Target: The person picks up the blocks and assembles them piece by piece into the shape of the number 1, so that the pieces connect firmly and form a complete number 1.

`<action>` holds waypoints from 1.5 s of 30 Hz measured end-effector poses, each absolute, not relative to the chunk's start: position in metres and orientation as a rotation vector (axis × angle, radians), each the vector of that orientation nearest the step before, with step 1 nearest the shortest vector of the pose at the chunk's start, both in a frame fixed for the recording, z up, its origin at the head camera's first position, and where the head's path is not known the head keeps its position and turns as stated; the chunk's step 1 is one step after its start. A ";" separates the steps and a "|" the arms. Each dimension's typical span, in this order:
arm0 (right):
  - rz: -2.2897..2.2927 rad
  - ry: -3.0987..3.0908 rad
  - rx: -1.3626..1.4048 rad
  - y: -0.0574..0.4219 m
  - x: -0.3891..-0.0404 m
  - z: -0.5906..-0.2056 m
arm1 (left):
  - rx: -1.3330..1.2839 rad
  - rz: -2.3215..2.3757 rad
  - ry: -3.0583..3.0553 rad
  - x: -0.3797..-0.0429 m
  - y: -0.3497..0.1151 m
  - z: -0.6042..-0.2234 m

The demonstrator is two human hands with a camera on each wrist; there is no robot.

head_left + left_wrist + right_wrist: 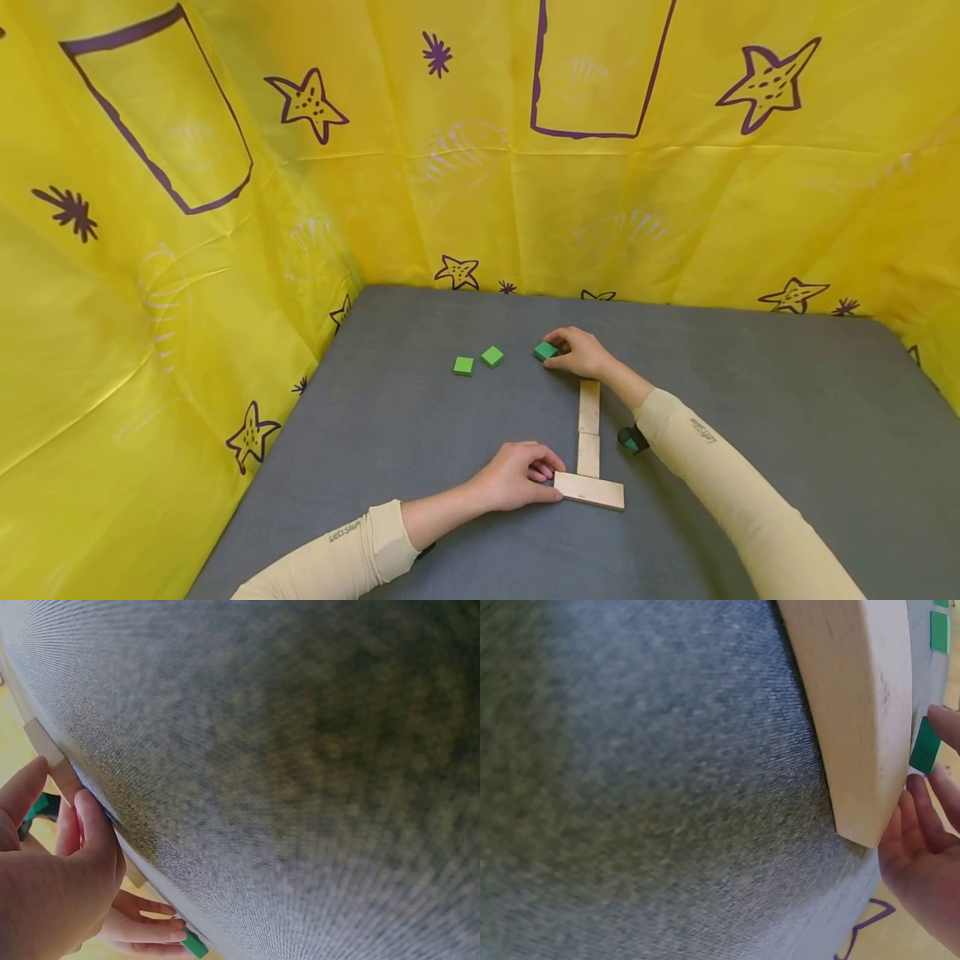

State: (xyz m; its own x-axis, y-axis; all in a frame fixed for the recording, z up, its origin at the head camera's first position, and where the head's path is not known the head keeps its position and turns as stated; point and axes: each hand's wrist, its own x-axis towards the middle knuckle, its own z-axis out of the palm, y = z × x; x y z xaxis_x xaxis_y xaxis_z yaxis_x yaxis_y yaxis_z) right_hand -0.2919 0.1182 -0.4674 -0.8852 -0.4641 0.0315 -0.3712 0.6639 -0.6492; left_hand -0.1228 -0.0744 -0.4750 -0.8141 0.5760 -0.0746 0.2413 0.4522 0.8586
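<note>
With thumb and fingers, my left hand (517,477) pinches the left end of a plain wooden block (590,490) that lies crosswise on the grey surface. Two more wooden blocks (588,408) run end to end away from it, making a T shape. Beyond their far end, my right hand (583,353) grips a dark green square block (545,351) between thumb and fingers. That block also shows in the right wrist view, where the green block (925,747) sits between the fingertips. In the left wrist view, the left hand (67,877) holds the wooden block's end (52,761).
Two light green square blocks (463,366) (492,357) lie left of the right hand. A grey padded surface (787,433) spreads beneath everything. Yellow curtains (480,208) with purple starfish drawings enclose the back and sides. A black wrist camera (633,439) hangs under the right forearm.
</note>
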 end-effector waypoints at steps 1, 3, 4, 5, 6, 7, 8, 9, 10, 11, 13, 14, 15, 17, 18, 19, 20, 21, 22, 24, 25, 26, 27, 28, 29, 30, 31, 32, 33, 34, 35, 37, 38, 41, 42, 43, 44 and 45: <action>-1.040 2.731 -0.674 0.120 -0.292 -0.468 | 0.693 1.304 2.353 -0.123 -0.074 -0.475; -1.073 2.713 -0.637 0.123 -0.291 -0.469 | 0.695 1.300 2.353 -0.123 -0.075 -0.475; -1.089 2.705 -0.621 0.124 -0.290 -0.469 | 0.696 1.298 2.354 -0.123 -0.075 -0.475; -1.109 2.693 -0.605 0.126 -0.289 -0.470 | 0.698 1.298 2.353 -0.123 -0.075 -0.475; -1.137 2.675 -0.578 0.127 -0.289 -0.470 | 0.699 1.297 2.352 -0.123 -0.075 -0.475; -1.162 2.659 -0.551 0.129 -0.288 -0.471 | 0.701 1.295 2.352 -0.123 -0.075 -0.475; -1.185 2.645 -0.527 0.131 -0.287 -0.471 | 0.704 1.292 2.352 -0.123 -0.075 -0.475; -1.208 2.631 -0.505 0.132 -0.287 -0.472 | 0.704 1.289 2.353 -0.123 -0.075 -0.475; -1.234 2.612 -0.482 0.134 -0.286 -0.472 | 0.704 1.286 2.354 -0.123 -0.075 -0.475; -1.262 2.593 -0.457 0.136 -0.285 -0.473 | 0.704 1.283 2.354 -0.124 -0.075 -0.475; -1.307 2.562 -0.422 0.139 -0.284 -0.474 | 0.700 1.278 2.356 -0.124 -0.074 -0.475; -1.330 2.545 -0.405 0.141 -0.283 -0.474 | 0.697 1.278 2.356 -0.124 -0.074 -0.475; -1.355 2.529 -0.392 0.142 -0.283 -0.474 | 0.695 1.280 2.357 -0.124 -0.074 -0.475; -1.410 2.489 -0.362 0.144 -0.282 -0.474 | 0.690 1.283 2.357 -0.123 -0.074 -0.475; -1.435 2.469 -0.344 0.145 -0.281 -0.475 | 0.688 1.285 2.357 -0.123 -0.074 -0.475; -1.455 2.450 -0.323 0.147 -0.281 -0.474 | 0.687 1.287 2.357 -0.123 -0.074 -0.475; -1.475 2.432 -0.305 0.148 -0.280 -0.475 | 0.685 1.289 2.357 -0.123 -0.074 -0.474; -1.494 2.414 -0.288 0.149 -0.280 -0.475 | 0.683 1.289 2.356 -0.123 -0.074 -0.474; -1.509 2.399 -0.273 0.150 -0.280 -0.475 | 0.681 1.288 2.356 -0.122 -0.073 -0.474; -1.532 2.376 -0.251 0.153 -0.278 -0.475 | 0.678 1.286 2.357 -0.122 -0.073 -0.474; -1.540 2.369 -0.248 0.154 -0.278 -0.475 | 0.675 1.286 2.356 -0.122 -0.073 -0.473; -1.548 2.360 -0.248 0.155 -0.277 -0.475 | 0.673 1.284 2.357 -0.122 -0.073 -0.473; -1.559 2.352 -0.246 0.156 -0.276 -0.475 | 0.672 1.283 2.358 -0.122 -0.073 -0.473; -1.565 2.346 -0.248 0.157 -0.275 -0.474 | 0.671 1.282 2.358 -0.122 -0.073 -0.473; -1.570 2.341 -0.252 0.158 -0.274 -0.474 | 0.670 1.283 2.358 -0.121 -0.073 -0.473; -1.572 2.338 -0.251 0.159 -0.273 -0.473 | 0.670 1.284 2.358 -0.121 -0.073 -0.473; -1.574 2.335 -0.252 0.160 -0.272 -0.473 | 0.671 1.284 2.357 -0.121 -0.073 -0.473; -1.577 2.331 -0.248 0.161 -0.271 -0.473 | 0.673 1.285 2.357 -0.121 -0.073 -0.473; -1.578 2.328 -0.245 0.162 -0.271 -0.473 | 0.673 1.286 2.356 -0.121 -0.073 -0.473; -1.578 2.327 -0.243 0.163 -0.270 -0.473 | 0.674 1.286 2.356 -0.121 -0.073 -0.473; -1.575 2.326 -0.243 0.165 -0.269 -0.473 | 0.675 1.287 2.356 -0.121 -0.073 -0.473; -1.571 2.325 -0.242 0.167 -0.267 -0.473 | 0.677 1.288 2.356 -0.121 -0.073 -0.473; -1.568 2.328 -0.244 0.168 -0.267 -0.473 | 0.676 1.289 2.355 -0.121 -0.073 -0.474; -1.543 2.345 -0.253 0.171 -0.265 -0.473 | 0.678 1.293 2.354 -0.121 -0.073 -0.474; -1.540 2.343 -0.252 0.171 -0.262 -0.470 | 0.679 1.294 2.353 -0.121 -0.073 -0.474; -1.532 2.348 -0.256 0.172 -0.261 -0.470 | 0.679 1.294 2.354 -0.122 -0.073 -0.474; -1.525 2.350 -0.257 0.173 -0.261 -0.470 | 0.681 1.295 2.354 -0.122 -0.073 -0.475; -1.518 2.352 -0.256 0.174 -0.260 -0.470 | 0.682 1.294 2.354 -0.122 -0.073 -0.475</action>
State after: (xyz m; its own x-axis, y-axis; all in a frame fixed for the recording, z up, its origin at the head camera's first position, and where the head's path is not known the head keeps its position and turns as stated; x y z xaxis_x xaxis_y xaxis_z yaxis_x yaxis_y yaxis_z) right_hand -0.2602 0.1740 -0.4697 -0.9297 -0.3237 -0.1759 0.0270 0.4162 -0.9089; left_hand -0.1219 -0.0733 -0.4748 -0.8152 0.5729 -0.0849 0.2353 0.4615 0.8554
